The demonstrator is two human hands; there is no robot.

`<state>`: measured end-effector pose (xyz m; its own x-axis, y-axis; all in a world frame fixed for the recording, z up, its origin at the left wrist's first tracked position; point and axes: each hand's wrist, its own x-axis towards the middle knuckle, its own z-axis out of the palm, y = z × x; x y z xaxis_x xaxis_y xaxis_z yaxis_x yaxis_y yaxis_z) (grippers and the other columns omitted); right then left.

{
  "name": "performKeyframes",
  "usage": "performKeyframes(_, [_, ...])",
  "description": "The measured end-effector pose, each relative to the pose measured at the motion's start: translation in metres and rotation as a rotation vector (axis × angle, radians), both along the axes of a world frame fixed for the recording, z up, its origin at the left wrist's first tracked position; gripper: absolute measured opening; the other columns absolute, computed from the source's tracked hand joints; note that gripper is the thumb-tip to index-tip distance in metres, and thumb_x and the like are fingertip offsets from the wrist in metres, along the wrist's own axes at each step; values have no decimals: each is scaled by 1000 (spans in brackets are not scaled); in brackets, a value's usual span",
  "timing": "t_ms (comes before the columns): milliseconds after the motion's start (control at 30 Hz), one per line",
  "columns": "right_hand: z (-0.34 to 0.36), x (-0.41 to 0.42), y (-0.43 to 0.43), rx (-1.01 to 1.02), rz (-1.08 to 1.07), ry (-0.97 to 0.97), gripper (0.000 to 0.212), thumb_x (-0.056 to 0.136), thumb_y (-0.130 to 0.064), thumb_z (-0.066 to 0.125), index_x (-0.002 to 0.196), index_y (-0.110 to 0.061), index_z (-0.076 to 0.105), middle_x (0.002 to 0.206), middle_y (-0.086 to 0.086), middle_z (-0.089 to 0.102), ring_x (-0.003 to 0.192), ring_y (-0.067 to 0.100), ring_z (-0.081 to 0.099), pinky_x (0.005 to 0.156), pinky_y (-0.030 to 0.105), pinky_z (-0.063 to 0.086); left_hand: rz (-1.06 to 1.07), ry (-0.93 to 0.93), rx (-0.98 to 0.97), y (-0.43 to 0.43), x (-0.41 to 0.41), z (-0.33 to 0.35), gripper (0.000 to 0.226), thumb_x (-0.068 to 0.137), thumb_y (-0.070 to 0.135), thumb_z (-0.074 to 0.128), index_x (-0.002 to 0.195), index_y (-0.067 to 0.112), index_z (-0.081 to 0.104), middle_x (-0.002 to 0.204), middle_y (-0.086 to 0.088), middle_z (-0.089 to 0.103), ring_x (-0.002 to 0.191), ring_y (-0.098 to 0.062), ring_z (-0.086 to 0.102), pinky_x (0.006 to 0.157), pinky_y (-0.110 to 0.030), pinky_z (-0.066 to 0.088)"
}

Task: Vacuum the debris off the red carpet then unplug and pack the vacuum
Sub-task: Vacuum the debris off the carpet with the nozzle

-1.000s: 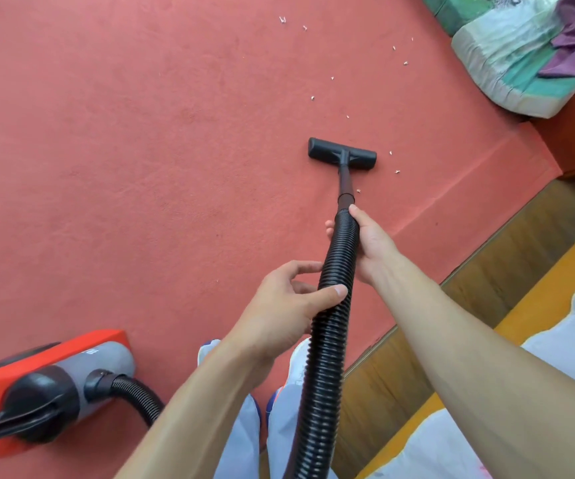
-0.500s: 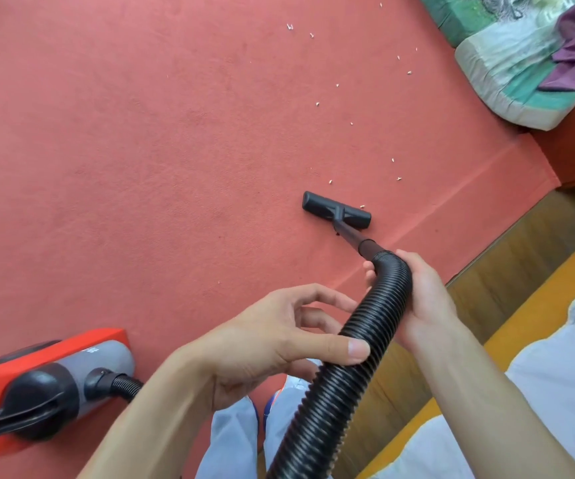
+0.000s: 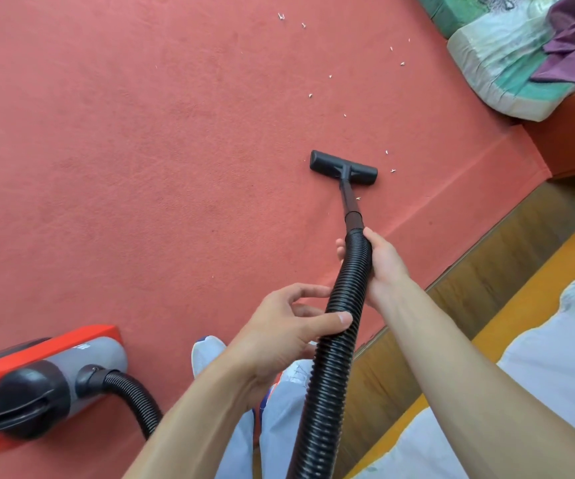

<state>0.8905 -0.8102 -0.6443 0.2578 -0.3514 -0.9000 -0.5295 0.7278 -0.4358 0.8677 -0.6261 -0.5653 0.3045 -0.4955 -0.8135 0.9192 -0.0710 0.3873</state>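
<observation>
The red carpet (image 3: 141,167) fills most of the view. Small white debris bits (image 3: 388,152) lie scattered on it at the upper right. The black floor nozzle (image 3: 343,167) rests flat on the carpet, with bits just to its right. Its black ribbed hose (image 3: 334,357) runs down toward me. My right hand (image 3: 381,261) grips the hose near the wand joint. My left hand (image 3: 286,326) holds the hose lower down, thumb across it and fingers loosely curled. The red and grey vacuum body (image 3: 54,375) sits at the lower left, hose attached.
A wooden floor strip (image 3: 486,271) borders the carpet on the right, next to an orange surface with white cloth (image 3: 555,357). A bed with a folded quilt (image 3: 507,60) stands at the upper right. My feet in white covers (image 3: 206,350) stand below the hands.
The nozzle was pulled back toward me, then pushed forward again onto the carpet. Both arms stretched out, and the hose straightened from a bend.
</observation>
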Motion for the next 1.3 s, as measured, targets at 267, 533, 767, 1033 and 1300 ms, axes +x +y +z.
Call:
performKeyframes(267, [54, -15, -4, 69, 27, -39, 49, 93, -30, 57, 129, 4, 53, 85, 14, 63, 63, 19, 60, 54, 26, 54, -81, -2, -300, 28, 14, 15, 45, 77, 11, 80, 120, 14, 68, 102, -11, 70, 85, -20, 68, 72, -28, 59])
performKeyframes(533, [65, -7, 17, 110, -319, -10, 28, 95, -28, 54, 99, 0, 51, 79, 12, 57, 56, 16, 55, 51, 22, 50, -82, -24, -289, 33, 27, 15, 45, 77, 12, 82, 120, 14, 70, 103, -14, 70, 79, -17, 70, 65, -23, 59])
performKeyframes(767, [17, 15, 10, -60, -387, -11, 47, 91, -26, 60, 129, 1, 55, 93, 15, 61, 56, 21, 59, 49, 24, 50, 29, -72, -44, 17, 24, 10, 32, 84, 14, 76, 116, 13, 72, 99, -13, 77, 71, -14, 70, 65, -26, 59])
performKeyframes(1033, [43, 6, -10, -132, -267, -39, 41, 91, -25, 60, 124, -1, 58, 96, 15, 65, 65, 22, 63, 54, 29, 53, 19, -73, -208, 18, 30, 16, 39, 79, 14, 77, 118, 13, 72, 101, -14, 75, 81, -19, 71, 70, -27, 61])
performKeyframes(1300, [19, -17, -14, -35, -93, -50, 43, 92, -36, 58, 120, -3, 60, 81, 10, 66, 63, 19, 62, 64, 30, 51, -54, -89, -97, 10, 25, 11, 36, 82, 12, 79, 117, 14, 72, 106, -17, 76, 92, -28, 75, 86, -37, 60])
